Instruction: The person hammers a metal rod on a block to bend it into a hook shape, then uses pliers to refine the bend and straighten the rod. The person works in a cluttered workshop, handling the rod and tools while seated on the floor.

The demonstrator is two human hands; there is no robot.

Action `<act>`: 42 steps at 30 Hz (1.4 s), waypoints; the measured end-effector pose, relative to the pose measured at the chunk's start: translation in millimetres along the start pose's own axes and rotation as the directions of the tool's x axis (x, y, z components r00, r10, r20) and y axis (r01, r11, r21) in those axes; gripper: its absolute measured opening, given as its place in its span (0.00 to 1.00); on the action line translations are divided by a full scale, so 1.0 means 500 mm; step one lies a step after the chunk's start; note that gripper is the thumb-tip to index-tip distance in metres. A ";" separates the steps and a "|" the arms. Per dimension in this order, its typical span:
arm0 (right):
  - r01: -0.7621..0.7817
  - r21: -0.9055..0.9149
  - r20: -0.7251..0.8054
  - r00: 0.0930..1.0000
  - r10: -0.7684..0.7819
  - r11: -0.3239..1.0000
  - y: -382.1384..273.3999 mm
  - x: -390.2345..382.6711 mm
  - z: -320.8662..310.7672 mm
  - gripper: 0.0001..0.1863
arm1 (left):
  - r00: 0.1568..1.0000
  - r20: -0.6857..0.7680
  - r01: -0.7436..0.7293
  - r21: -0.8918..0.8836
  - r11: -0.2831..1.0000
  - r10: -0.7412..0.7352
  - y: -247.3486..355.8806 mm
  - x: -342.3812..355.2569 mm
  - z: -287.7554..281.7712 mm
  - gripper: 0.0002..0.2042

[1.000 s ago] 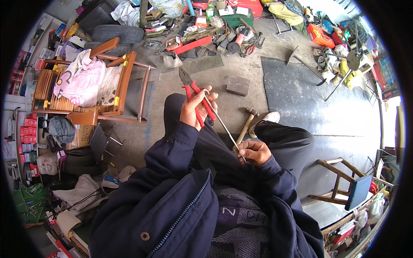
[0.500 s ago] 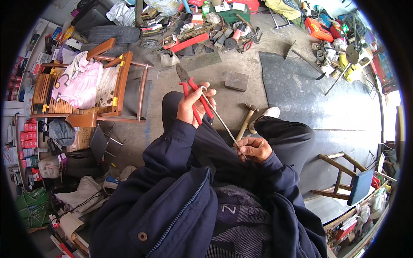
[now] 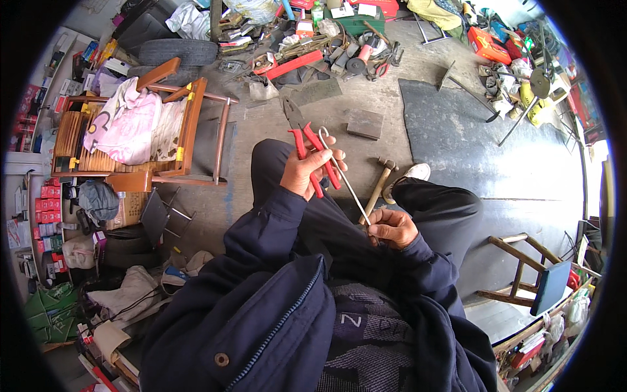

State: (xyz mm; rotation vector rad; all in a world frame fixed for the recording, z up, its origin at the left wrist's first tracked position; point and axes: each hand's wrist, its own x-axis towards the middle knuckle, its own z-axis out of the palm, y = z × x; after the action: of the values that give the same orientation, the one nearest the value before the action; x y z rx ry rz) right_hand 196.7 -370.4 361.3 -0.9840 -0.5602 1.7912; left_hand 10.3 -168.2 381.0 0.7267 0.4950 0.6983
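- The left hand [image 3: 305, 173] is curled around red-handled pliers [image 3: 298, 142], their head pointing away from the body; a thin hooked rod [image 3: 351, 189] crosses its fingers, and whether they grip it too cannot be told.
- The right hand [image 3: 394, 228] pinches the rod's straight end between thumb and fingers, above the lap; the hooked end lies beside the pliers.
- On the bare concrete floor [image 3: 251, 121], a rectangular block [image 3: 364, 123] lies beyond the hands.
- A wooden-handled hammer [image 3: 379, 188] lies near the person's white shoe [image 3: 419, 172].
- A dark mat [image 3: 450, 134] covers the floor to the right, glossy with light at its far side.
- A wooden chair [image 3: 189, 130] stands at left, a pink cloth [image 3: 130, 124] draped over it, with stacked tyres [image 3: 177, 52] behind.
- Beyond the block, an angle grinder [image 3: 358, 64] and a red bar [image 3: 292, 65] lie among scattered tools, near a green case [image 3: 366, 25].
- Small red boxes [image 3: 47, 204] fill shelving along the left edge.
- At right is a wooden stool [image 3: 550, 287] with a blue seat.
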 end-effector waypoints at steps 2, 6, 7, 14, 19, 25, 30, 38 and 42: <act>0.005 0.016 0.005 1.000 -0.005 1.000 0.001 0.000 0.001 0.08 | 1.000 -0.014 -0.008 0.023 1.000 0.008 -0.002 -0.002 0.002 0.15; -0.016 0.054 -0.021 1.000 0.017 0.998 0.000 -0.003 0.005 0.08 | 1.000 -0.011 -0.026 0.011 1.000 0.026 0.000 -0.003 0.005 0.14; -0.031 0.087 -0.028 0.999 0.033 0.996 -0.001 -0.004 0.006 0.07 | 1.000 -0.012 -0.022 0.015 1.000 0.022 0.001 -0.003 0.005 0.14; -0.021 0.031 -0.009 1.000 0.021 0.999 -0.009 -0.004 0.007 0.06 | 1.000 -0.016 -0.024 0.002 1.000 0.024 -0.002 -0.002 0.002 0.13; -0.014 0.040 -0.006 1.000 0.015 0.999 -0.009 -0.005 0.008 0.07 | 0.999 -0.016 -0.031 -0.027 0.999 0.030 -0.005 0.005 -0.002 0.13; -0.024 0.013 -0.013 1.000 0.025 1.000 -0.008 -0.006 0.011 0.08 | 0.995 -0.094 -0.036 -0.047 0.998 0.031 0.007 -0.003 0.003 0.12; -0.030 -0.033 -0.029 0.999 0.029 0.999 -0.007 -0.004 0.010 0.07 | 0.991 -0.128 -0.049 -0.066 0.997 0.040 0.012 -0.005 0.006 0.10; 0.001 -0.074 -0.108 0.994 -0.009 0.997 -0.002 -0.005 0.010 0.06 | 0.987 -0.156 -0.058 -0.069 0.996 0.047 0.013 -0.004 0.005 0.10; 0.040 -0.149 -0.158 0.985 -0.064 0.988 -0.001 -0.002 0.011 0.06 | 0.983 -0.173 -0.070 -0.047 0.996 0.061 0.016 -0.004 0.007 0.10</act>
State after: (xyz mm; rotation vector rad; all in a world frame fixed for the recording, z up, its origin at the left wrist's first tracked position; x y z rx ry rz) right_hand 192.5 -370.7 365.0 -1.1923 -0.6143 1.6240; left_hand 7.8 -166.8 389.5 0.6380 0.6100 0.8371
